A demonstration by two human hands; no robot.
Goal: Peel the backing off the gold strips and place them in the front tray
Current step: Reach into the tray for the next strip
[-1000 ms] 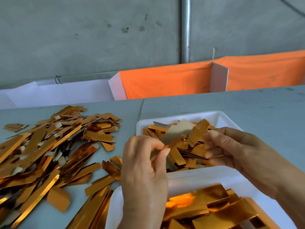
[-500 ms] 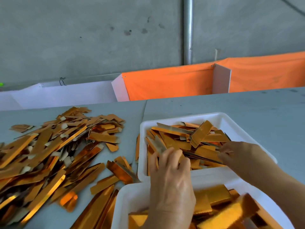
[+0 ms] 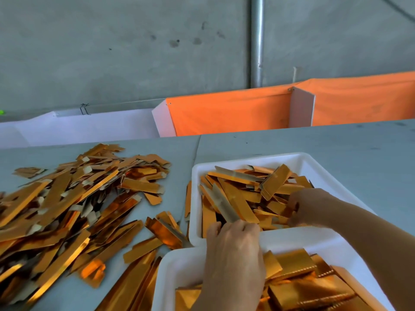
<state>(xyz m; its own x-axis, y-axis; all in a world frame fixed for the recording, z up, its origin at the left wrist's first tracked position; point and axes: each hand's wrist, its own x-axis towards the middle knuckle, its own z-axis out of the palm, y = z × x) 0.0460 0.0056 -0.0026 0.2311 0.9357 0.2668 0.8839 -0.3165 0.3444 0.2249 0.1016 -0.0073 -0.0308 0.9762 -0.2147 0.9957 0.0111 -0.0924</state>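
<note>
Grey table (image 3: pixel 336 149): both hands in far tray (image 3: pixel 298 159); left hand (image 3: pixel 233 248) pinching strip (image 3: pixel 224 205), right hand (image 3: pixel 307 208) grip unclear.

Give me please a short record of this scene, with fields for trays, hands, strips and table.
far tray: white, holds gold strips
near tray: white, holds wider gold pieces
left hand: reaches into far tray, fingers among strips; grip hidden
right hand: in far tray, fingers curled into strips
pile: loose strips on table, left of trays
</note>
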